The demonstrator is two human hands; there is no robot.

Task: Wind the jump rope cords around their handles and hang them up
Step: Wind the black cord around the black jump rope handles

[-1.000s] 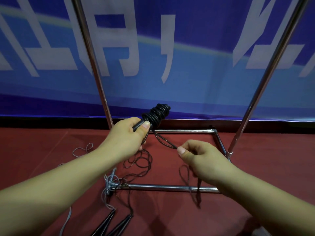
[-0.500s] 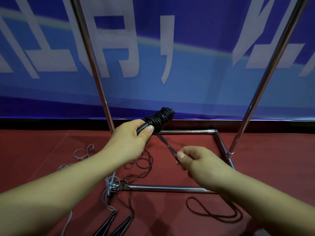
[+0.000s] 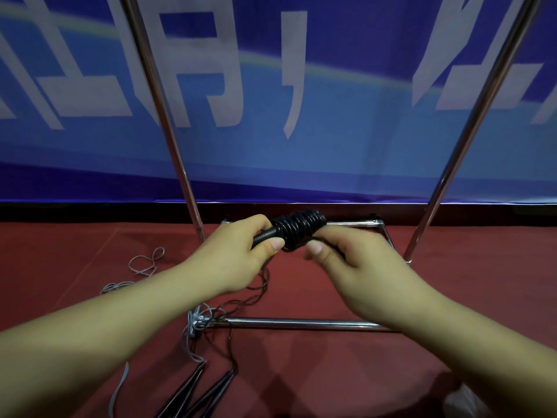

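My left hand (image 3: 238, 254) grips the bare end of the black jump rope handle (image 3: 265, 235), fingers curled round it and thumb pressed along its side. My right hand (image 3: 340, 257) pinches the black cord (image 3: 297, 241) between thumb and curled fingers, directly under the wound coil (image 3: 301, 227) and touching it.

Change since half a second ago: the right hand was then held apart from the handle, below and to its right, with a taut length of cord running between them. It has now closed in against the coil, and the slack loop that lay on the floor by my right forearm is no longer in view. I judge that this turn is being laid on and that little free cord remains on this side; the end will need tucking or locking before the bundle can be hung.

Outward from the grip: a thin strand of black cord trails from the left hand down to the red floor (image 3: 452, 297), toward the chrome rack base bar (image 3: 301, 322). Two dark handles (image 3: 208, 390) and a grey cord (image 3: 144, 263) lie on the floor, not yet wound. The rack uprights (image 3: 168, 125) rise before a blue banner (image 3: 331, 146).
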